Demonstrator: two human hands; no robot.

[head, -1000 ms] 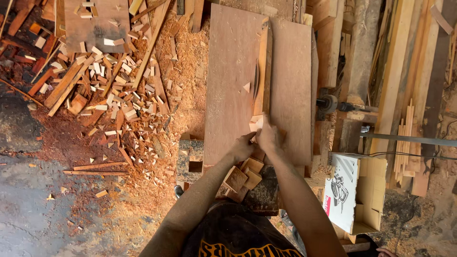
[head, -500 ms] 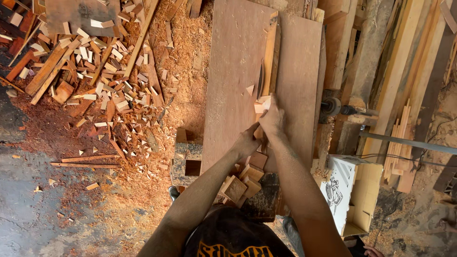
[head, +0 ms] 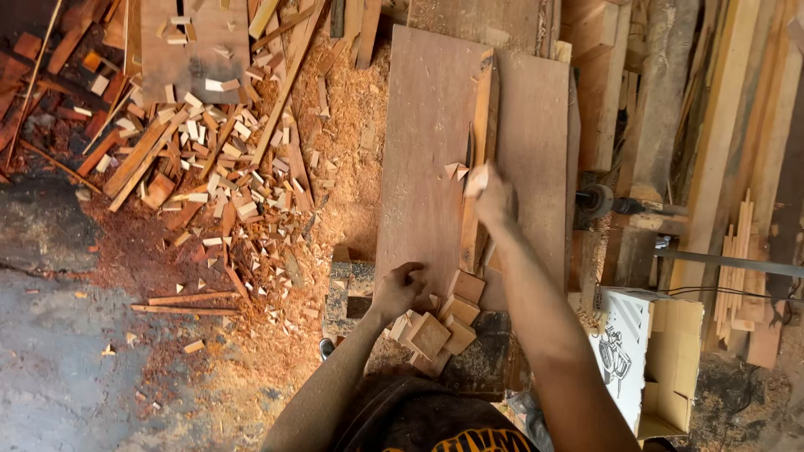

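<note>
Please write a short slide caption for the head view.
Right hand holds small wood block on table; left hand rests by stacked blocks.

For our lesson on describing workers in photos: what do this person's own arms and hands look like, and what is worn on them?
Both arms are bare from the hands up as far as the frame shows: no sleeves over the forearms, no gloves on the left hand or right hand. No watch, ring or bracelet is visible. The dark shirt at the bottom edge carries yellow print.
</note>
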